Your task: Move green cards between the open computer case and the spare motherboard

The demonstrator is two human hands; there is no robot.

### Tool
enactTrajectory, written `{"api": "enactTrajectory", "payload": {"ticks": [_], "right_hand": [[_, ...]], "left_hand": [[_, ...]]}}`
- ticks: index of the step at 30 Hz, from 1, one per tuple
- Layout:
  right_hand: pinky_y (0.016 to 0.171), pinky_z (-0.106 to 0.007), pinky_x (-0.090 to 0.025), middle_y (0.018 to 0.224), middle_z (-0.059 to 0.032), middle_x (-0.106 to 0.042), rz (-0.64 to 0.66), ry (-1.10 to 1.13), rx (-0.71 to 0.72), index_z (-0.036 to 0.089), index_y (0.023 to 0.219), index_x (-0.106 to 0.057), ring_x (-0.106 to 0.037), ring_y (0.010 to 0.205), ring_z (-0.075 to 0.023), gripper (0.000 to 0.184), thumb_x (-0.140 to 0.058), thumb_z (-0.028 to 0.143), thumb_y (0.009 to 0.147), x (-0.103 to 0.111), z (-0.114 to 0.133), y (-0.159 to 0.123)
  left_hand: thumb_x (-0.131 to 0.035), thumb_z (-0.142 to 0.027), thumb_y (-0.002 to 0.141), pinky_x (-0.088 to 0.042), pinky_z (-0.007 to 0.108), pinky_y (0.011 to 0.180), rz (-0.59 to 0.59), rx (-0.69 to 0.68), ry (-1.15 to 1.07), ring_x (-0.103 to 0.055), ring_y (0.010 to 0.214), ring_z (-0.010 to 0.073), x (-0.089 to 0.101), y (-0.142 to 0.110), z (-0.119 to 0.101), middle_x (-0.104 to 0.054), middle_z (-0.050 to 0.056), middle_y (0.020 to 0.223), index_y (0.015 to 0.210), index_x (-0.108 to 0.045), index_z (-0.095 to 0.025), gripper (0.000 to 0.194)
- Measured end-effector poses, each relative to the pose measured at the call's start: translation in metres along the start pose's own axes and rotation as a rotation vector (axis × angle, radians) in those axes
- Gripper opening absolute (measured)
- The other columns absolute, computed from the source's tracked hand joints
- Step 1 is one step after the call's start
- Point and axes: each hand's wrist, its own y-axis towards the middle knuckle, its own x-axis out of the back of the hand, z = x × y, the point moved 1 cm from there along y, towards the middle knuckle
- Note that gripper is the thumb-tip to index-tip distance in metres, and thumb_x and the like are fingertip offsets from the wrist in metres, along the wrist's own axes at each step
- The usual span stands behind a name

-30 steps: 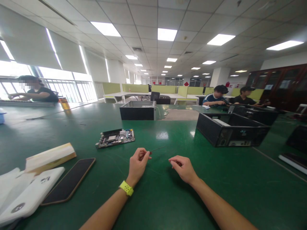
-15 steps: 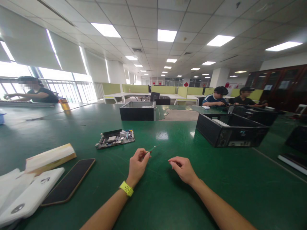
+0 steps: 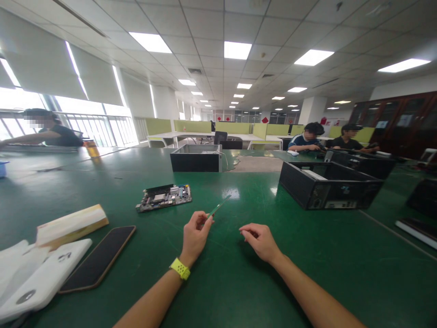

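My left hand (image 3: 197,231), with a yellow-green watch band (image 3: 180,269) on its wrist, pinches one end of a thin green board, which looks like a RAM stick (image 3: 219,208) seen nearly edge-on. The stick slants up and away to the right above the table. Just to the right, my right hand (image 3: 258,239) hovers with curled fingers and the thumb close against them; nothing shows in it. Beyond my left hand a motherboard (image 3: 164,198) lies flat, apart from both hands.
On the green table (image 3: 218,282), a phone (image 3: 100,259), a long pale box (image 3: 71,225) and a white case (image 3: 51,278) lie at left. Open computer cases stand ahead (image 3: 196,161) and at right (image 3: 331,187). Co-workers sit at left (image 3: 63,134) and far right (image 3: 350,141).
The RAM stick has turned in my left fingers, so more of its length shows, pointing up and right. My hands stay almost in place. The co-worker at left has stretched an arm out.
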Motion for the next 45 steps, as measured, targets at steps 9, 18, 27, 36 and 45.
{"api": "enactTrajectory", "payload": {"ticks": [9, 18, 27, 36, 45], "right_hand": [[0.059, -0.023, -0.046, 0.078, -0.0021, -0.068, 0.000, -0.001, -0.003, 0.021, 0.086, -0.070, -0.060, 0.062, -0.0121, 0.019, -0.053, 0.028, 0.083, -0.0014, -0.0036, -0.0007], [0.059, -0.023, -0.047, 0.078, -0.0025, -0.069, 0.004, 0.010, -0.010, 0.020, 0.086, -0.071, -0.061, 0.063, -0.0125, 0.019, -0.053, 0.028, 0.082, -0.0016, -0.0032, -0.0014], [0.060, -0.023, -0.048, 0.078, -0.0030, -0.069, 0.011, 0.003, -0.009, 0.020, 0.084, -0.070, -0.061, 0.064, -0.0133, 0.020, -0.053, 0.029, 0.082, -0.0009, 0.0003, -0.0014], [0.059, -0.023, -0.046, 0.077, -0.0025, -0.068, 0.024, -0.006, -0.010, 0.020, 0.086, -0.071, -0.060, 0.062, -0.0126, 0.021, -0.053, 0.029, 0.082, -0.0008, -0.0003, -0.0015], [0.060, -0.023, -0.046, 0.074, -0.0026, -0.068, 0.018, -0.014, -0.007, 0.019, 0.085, -0.071, -0.060, 0.062, -0.0126, 0.021, -0.053, 0.030, 0.082, -0.0009, -0.0008, -0.0010]], "left_hand": [[-0.057, -0.034, 0.081, -0.050, 0.023, 0.057, 0.009, 0.012, -0.006, -0.067, 0.074, 0.0164, -0.0009, -0.0010, 0.0035, -0.067, 0.002, 0.084, 0.084, -0.050, -0.019, 0.018], [-0.058, -0.032, 0.079, -0.047, 0.022, 0.054, -0.005, -0.052, 0.096, -0.062, 0.067, 0.0140, 0.0007, -0.0004, 0.0030, -0.062, 0.000, 0.074, 0.078, -0.050, -0.018, 0.016], [-0.057, -0.032, 0.080, -0.047, 0.022, 0.055, -0.014, -0.070, 0.142, -0.060, 0.063, 0.0124, 0.0002, 0.0005, 0.0049, -0.056, -0.002, 0.071, 0.081, -0.048, -0.019, 0.016], [-0.058, -0.032, 0.078, -0.051, 0.024, 0.059, -0.064, -0.052, 0.100, -0.061, 0.068, 0.0131, 0.0006, 0.0003, 0.0058, -0.060, 0.001, 0.081, 0.087, -0.048, -0.019, 0.019], [-0.059, -0.032, 0.077, -0.051, 0.024, 0.058, -0.088, -0.062, 0.094, -0.063, 0.072, 0.0144, -0.0003, -0.0008, 0.0031, -0.063, 0.002, 0.083, 0.090, -0.049, -0.019, 0.022]]}}
